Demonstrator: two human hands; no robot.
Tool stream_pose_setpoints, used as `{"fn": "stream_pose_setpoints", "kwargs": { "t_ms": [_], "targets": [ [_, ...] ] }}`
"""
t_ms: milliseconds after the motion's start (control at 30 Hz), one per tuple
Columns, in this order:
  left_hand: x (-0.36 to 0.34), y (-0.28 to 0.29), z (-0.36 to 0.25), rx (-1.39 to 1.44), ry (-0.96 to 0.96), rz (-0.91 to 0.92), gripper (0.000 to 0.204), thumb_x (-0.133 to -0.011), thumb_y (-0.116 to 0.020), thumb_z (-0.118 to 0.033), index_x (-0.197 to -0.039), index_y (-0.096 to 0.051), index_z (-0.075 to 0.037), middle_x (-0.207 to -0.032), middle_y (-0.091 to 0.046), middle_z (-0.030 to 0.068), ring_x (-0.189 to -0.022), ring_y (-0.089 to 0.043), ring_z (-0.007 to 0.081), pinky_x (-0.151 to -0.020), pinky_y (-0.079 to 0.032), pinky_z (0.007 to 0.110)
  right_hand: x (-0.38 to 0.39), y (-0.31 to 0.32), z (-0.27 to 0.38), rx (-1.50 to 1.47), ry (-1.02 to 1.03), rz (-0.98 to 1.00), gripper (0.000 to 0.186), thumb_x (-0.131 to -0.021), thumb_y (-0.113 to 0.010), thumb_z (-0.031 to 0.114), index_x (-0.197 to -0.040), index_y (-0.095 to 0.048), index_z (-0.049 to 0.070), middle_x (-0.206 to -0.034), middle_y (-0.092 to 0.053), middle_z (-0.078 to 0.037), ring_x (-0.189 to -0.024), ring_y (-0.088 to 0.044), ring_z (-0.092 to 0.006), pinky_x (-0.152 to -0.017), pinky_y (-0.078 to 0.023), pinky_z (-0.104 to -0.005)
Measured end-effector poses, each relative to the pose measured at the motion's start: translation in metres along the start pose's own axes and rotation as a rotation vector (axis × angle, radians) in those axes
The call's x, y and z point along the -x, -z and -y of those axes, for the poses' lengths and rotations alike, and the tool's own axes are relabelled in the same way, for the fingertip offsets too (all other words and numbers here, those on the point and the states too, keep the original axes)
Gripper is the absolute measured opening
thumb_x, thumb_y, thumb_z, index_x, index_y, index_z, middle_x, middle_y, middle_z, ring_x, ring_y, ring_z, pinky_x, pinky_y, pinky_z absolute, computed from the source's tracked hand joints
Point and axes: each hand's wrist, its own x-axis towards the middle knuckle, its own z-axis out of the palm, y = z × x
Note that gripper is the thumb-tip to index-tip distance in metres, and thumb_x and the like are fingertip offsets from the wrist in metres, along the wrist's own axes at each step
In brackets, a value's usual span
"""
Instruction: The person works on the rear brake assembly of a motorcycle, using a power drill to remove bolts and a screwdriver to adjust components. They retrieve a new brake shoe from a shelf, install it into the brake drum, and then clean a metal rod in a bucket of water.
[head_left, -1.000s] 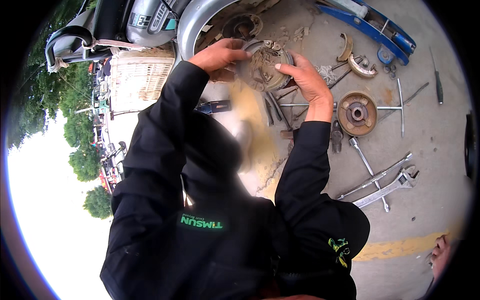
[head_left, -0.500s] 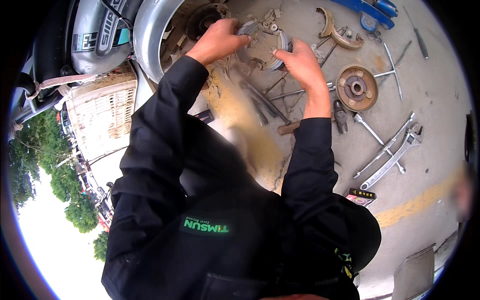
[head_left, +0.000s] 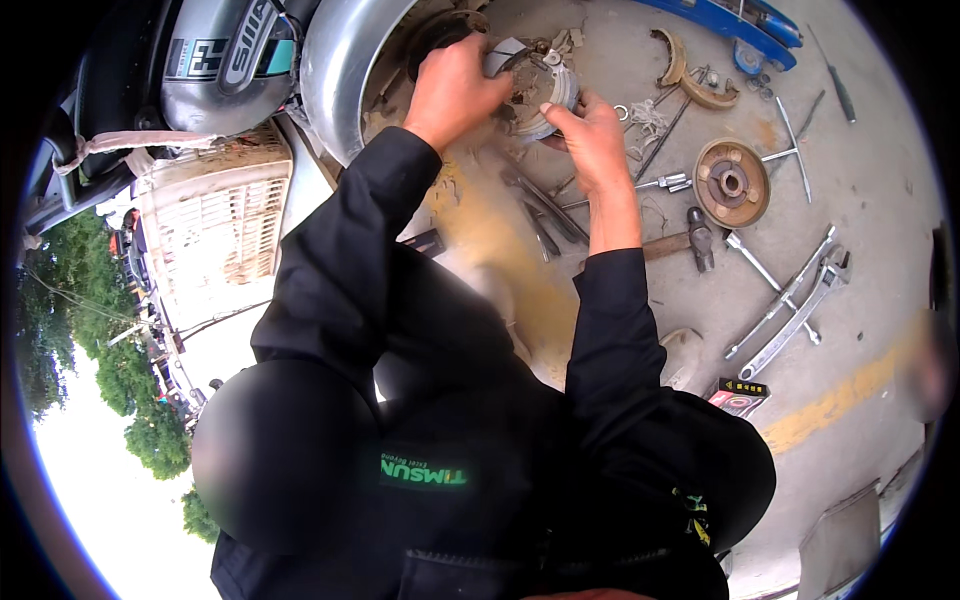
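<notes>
Two grey curved brake shoes are in my hands at the top middle. My right hand (head_left: 592, 135) is closed round the right brake shoe (head_left: 562, 92), thumb on its inner side. My left hand (head_left: 455, 95) is closed on the left brake shoe (head_left: 503, 58), which is tilted and partly covered by the fingers. Between and behind the shoes lie dirt and small metal bits on the ground. A dark round hub part (head_left: 440, 35) sits just beyond my left hand, beside a silver curved fender (head_left: 345, 80).
To the right lie a rusty brake drum (head_left: 718, 205), worn brake shoes (head_left: 708, 95), a hammer (head_left: 702, 245), an adjustable wrench (head_left: 800, 318), a cross wrench (head_left: 762, 268) and a screwdriver (head_left: 842, 95). A blue metal tool (head_left: 740, 25) lies far right; a small box (head_left: 738, 396) lies nearer.
The left brake shoe has tilted in my left hand, and the two shoes no longer form an even ring. The whole view has shifted slightly, moving surrounding things to the right.
</notes>
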Motion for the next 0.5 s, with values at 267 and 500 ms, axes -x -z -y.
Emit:
{"fn": "stream_pose_setpoints", "kwargs": {
  "t_ms": [267,500],
  "targets": [
    [0.007,0.010,-0.013,-0.004,0.004,-0.080,0.039,-0.073,-0.071,-0.025,-0.100,-0.068,0.003,-0.084,-0.069,0.0241,-0.082,-0.067,0.0415,-0.076,-0.054,0.047,0.010,0.000,0.004,-0.294,-0.047,0.171,0.038,-0.086,-0.069,0.008,-0.119,-0.059,-0.004,-0.102,-0.069,-0.011,-0.089,-0.065,-0.0158,-0.074,-0.052,-0.0303],
    [0.011,0.012,0.000,-0.190,0.029,-0.056,0.041,-0.076,-0.073,-0.024,-0.106,-0.065,0.003,-0.084,-0.069,0.0251,-0.084,-0.067,0.0414,-0.076,-0.054,0.048,-0.003,-0.042,-0.043,-0.059,0.005,-0.038,0.033,-0.081,-0.072,0.013,-0.104,-0.061,-0.008,-0.094,-0.070,-0.015,-0.086,-0.068,-0.0231,-0.075,-0.052,-0.0357]
  ]
}}
